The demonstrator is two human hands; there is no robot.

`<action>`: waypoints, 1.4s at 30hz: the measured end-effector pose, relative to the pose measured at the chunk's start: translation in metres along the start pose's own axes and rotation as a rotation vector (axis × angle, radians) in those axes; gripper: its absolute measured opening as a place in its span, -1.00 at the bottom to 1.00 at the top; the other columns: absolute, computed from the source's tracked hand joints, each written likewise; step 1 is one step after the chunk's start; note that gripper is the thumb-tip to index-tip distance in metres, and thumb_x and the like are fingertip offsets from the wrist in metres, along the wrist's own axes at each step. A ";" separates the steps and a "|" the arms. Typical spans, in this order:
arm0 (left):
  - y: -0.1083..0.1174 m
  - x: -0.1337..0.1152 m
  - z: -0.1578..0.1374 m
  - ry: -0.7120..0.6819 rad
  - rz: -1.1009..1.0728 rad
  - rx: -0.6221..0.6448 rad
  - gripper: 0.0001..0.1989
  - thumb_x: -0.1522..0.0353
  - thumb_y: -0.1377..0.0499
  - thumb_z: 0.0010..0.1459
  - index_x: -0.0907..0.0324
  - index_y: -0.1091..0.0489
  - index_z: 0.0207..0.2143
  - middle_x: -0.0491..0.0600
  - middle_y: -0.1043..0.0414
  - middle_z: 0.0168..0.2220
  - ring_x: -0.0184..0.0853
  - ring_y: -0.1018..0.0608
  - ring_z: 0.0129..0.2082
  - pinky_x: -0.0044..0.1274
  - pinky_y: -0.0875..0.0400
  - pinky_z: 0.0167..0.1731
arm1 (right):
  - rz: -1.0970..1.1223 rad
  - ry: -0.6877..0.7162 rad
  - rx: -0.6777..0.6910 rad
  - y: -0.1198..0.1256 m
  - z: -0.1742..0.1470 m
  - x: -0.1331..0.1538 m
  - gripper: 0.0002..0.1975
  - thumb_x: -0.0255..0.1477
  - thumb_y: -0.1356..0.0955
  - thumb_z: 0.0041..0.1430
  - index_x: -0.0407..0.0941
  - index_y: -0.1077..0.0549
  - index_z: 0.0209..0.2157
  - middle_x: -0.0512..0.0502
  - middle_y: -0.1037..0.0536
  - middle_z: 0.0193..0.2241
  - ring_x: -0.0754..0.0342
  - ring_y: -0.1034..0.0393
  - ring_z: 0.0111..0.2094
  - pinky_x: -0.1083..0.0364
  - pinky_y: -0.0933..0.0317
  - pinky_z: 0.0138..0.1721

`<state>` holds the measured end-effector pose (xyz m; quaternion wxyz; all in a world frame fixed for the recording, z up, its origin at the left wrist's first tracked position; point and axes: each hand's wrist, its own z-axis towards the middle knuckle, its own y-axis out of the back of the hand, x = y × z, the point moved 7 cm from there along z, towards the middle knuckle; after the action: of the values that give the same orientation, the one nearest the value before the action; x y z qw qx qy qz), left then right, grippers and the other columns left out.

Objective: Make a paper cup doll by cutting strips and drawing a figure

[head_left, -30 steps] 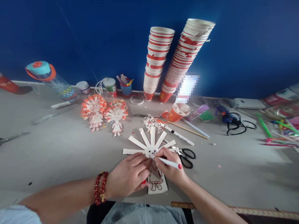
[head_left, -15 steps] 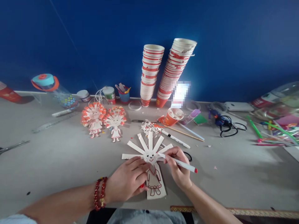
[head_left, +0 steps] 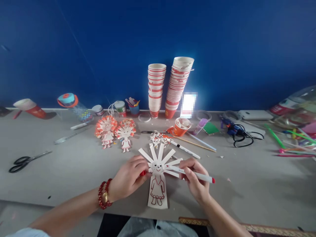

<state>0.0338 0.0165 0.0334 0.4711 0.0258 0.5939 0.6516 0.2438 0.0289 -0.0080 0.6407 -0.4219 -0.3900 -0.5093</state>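
A white paper doll (head_left: 158, 191) lies in front of me, with strips fanned around its smiling round head and a dress, arms and legs drawn in dark red. My right hand (head_left: 196, 181) grips a white marker (head_left: 203, 177) with a red end; its tip is at the right edge of the head. On the left side, my left hand (head_left: 129, 174) is closed with a red marker cap (head_left: 143, 172) between its fingers. Its fingertips touch the doll beside the head and cover some left strips.
Two finished-looking paper dolls (head_left: 125, 138) lie further back, near paper scraps (head_left: 158, 138) and a black-and-white marker (head_left: 186, 149). Tall stacks of paper cups (head_left: 155, 95) stand by the blue wall. Scissors (head_left: 29, 159) lie left; a glue gun (head_left: 234, 128) and its cord lie right.
My left hand has shifted up and left off the doll's body, which now shows more fully. The marker tip stays beside the head. The camera view has tilted slightly.
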 end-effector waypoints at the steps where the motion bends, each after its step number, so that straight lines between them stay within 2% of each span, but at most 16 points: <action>1: 0.002 -0.001 0.003 0.015 0.016 0.007 -0.72 0.29 0.04 0.39 0.19 -0.28 -0.39 -0.03 -0.36 -0.41 -0.29 -0.36 -0.34 -0.46 -0.27 -0.32 | 0.028 -0.012 0.017 0.000 -0.002 0.000 -0.81 -0.31 -0.32 0.29 -0.11 -0.46 -0.34 0.00 -0.43 -0.50 0.16 -0.31 -0.55 0.19 -0.09 -0.58; 4: -0.001 -0.006 0.013 0.018 0.101 0.044 -0.66 0.23 0.04 0.39 0.20 -0.26 -0.43 -0.04 -0.33 -0.44 -0.30 -0.35 -0.38 -0.46 -0.23 -0.32 | 0.068 -0.024 0.053 -0.002 -0.006 0.001 -0.82 -0.32 -0.32 0.29 -0.11 -0.45 -0.34 0.00 -0.43 -0.49 0.16 -0.34 -0.55 0.19 -0.10 -0.59; 12: -0.036 -0.016 0.029 -0.041 0.260 0.167 -0.70 0.23 -0.07 0.34 0.19 -0.28 -0.44 -0.07 -0.36 -0.47 -0.31 -0.40 -0.40 -0.47 -0.20 -0.32 | -0.002 0.049 0.137 -0.015 -0.006 0.019 -0.79 -0.38 -0.30 0.28 -0.13 -0.41 -0.44 0.01 -0.43 -0.57 0.18 -0.28 -0.60 0.18 -0.13 -0.58; 16: -0.039 -0.019 0.031 -0.064 0.322 0.171 -0.79 0.29 -0.13 0.28 0.19 -0.30 -0.40 -0.08 -0.38 -0.44 -0.30 -0.41 -0.38 -0.46 -0.21 -0.29 | -0.063 0.058 0.155 -0.018 -0.006 0.020 -0.78 -0.36 -0.29 0.28 -0.12 -0.38 -0.45 0.02 -0.42 -0.60 0.15 -0.28 -0.59 0.16 -0.16 -0.56; 20: -0.037 -0.031 0.027 -0.094 0.351 0.190 -0.75 0.23 -0.14 0.29 0.20 -0.32 -0.39 -0.07 -0.40 -0.43 -0.29 -0.44 -0.37 -0.45 -0.22 -0.31 | -0.159 0.071 0.182 -0.020 -0.009 0.018 -0.77 -0.36 -0.28 0.27 -0.11 -0.37 -0.47 0.01 -0.42 -0.61 0.13 -0.27 -0.59 0.14 -0.18 -0.54; 23: -0.039 -0.041 0.016 -0.060 0.372 0.217 -0.71 0.18 -0.16 0.27 0.20 -0.34 -0.40 -0.07 -0.43 -0.44 -0.28 -0.46 -0.39 -0.47 -0.23 -0.37 | -0.223 0.176 0.258 -0.029 -0.013 0.030 -0.78 -0.40 -0.25 0.26 -0.09 -0.36 -0.48 0.01 -0.42 -0.61 0.12 -0.29 -0.58 0.13 -0.20 -0.51; 26: -0.044 -0.049 0.001 -0.036 0.348 0.262 -0.69 0.12 -0.20 0.22 0.19 -0.36 -0.38 -0.09 -0.47 -0.45 -0.28 -0.49 -0.43 -0.50 -0.20 -0.48 | -0.235 0.345 0.441 -0.047 -0.023 0.048 -0.81 -0.40 -0.23 0.26 -0.04 -0.39 -0.42 0.01 -0.44 -0.60 0.09 -0.34 -0.57 0.12 -0.24 -0.46; 29: -0.049 -0.058 -0.011 -0.061 0.292 0.252 -0.55 0.00 -0.04 0.28 0.19 -0.38 -0.38 -0.07 -0.48 -0.47 -0.30 -0.50 -0.49 -0.50 -0.15 -0.56 | -0.189 0.389 0.551 -0.059 -0.033 0.052 -0.76 -0.29 -0.18 0.33 -0.01 -0.40 -0.35 0.01 -0.47 -0.60 0.08 -0.38 -0.57 0.12 -0.25 -0.47; 32: -0.054 -0.067 -0.020 -0.107 0.146 0.197 -0.29 -0.12 0.30 0.30 0.19 -0.38 -0.41 -0.05 -0.45 -0.53 -0.34 -0.47 -0.56 -0.50 -0.14 -0.58 | -0.199 0.413 0.615 -0.067 -0.042 0.048 -0.59 -0.15 -0.09 0.37 -0.02 -0.42 -0.34 -0.04 -0.49 -0.61 0.06 -0.42 -0.54 0.10 -0.29 -0.43; 35: -0.075 -0.072 -0.037 -0.124 -0.043 0.300 -0.21 -0.10 0.46 0.29 0.17 -0.34 -0.48 -0.07 -0.39 -0.59 -0.41 -0.37 -0.64 -0.54 -0.06 -0.66 | -0.208 0.455 0.810 -0.076 -0.055 0.048 -0.41 -0.06 0.04 0.38 -0.01 -0.44 -0.37 -0.03 -0.44 -0.67 0.06 -0.39 -0.59 0.09 -0.29 -0.43; 38: -0.093 -0.071 -0.058 -0.087 -0.044 0.408 -0.28 -0.07 0.34 0.33 0.18 -0.17 -0.66 -0.11 -0.20 -0.74 -0.44 -0.12 -0.76 -0.51 0.12 -0.74 | -0.231 0.362 1.005 -0.078 -0.063 0.051 -0.36 -0.08 0.08 0.40 0.02 -0.48 -0.33 -0.05 -0.50 -0.63 0.06 -0.42 -0.57 0.10 -0.30 -0.40; 39: -0.094 -0.071 -0.063 -0.077 -0.016 0.418 -0.30 -0.06 0.28 0.33 0.18 -0.13 -0.69 -0.11 -0.17 -0.76 -0.43 -0.10 -0.76 -0.49 0.14 -0.74 | -0.211 0.305 1.030 -0.077 -0.065 0.053 -0.36 -0.08 0.07 0.40 0.02 -0.50 -0.29 -0.07 -0.53 -0.60 0.07 -0.45 -0.54 0.12 -0.30 -0.38; 42: -0.080 -0.070 -0.067 -0.044 0.110 0.334 -0.38 -0.03 0.18 0.32 0.16 -0.24 -0.63 -0.09 -0.25 -0.70 -0.39 -0.20 -0.72 -0.46 0.10 -0.68 | -0.169 0.151 0.923 -0.068 -0.066 0.060 -0.43 0.02 -0.07 0.35 -0.01 -0.55 -0.20 -0.11 -0.60 -0.52 0.04 -0.51 -0.47 0.13 -0.31 -0.35</action>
<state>0.0795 -0.0909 -0.0130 0.4368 0.1504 0.6813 0.5679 0.1922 -0.0610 0.0346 0.7441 -0.0215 -0.5608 -0.3624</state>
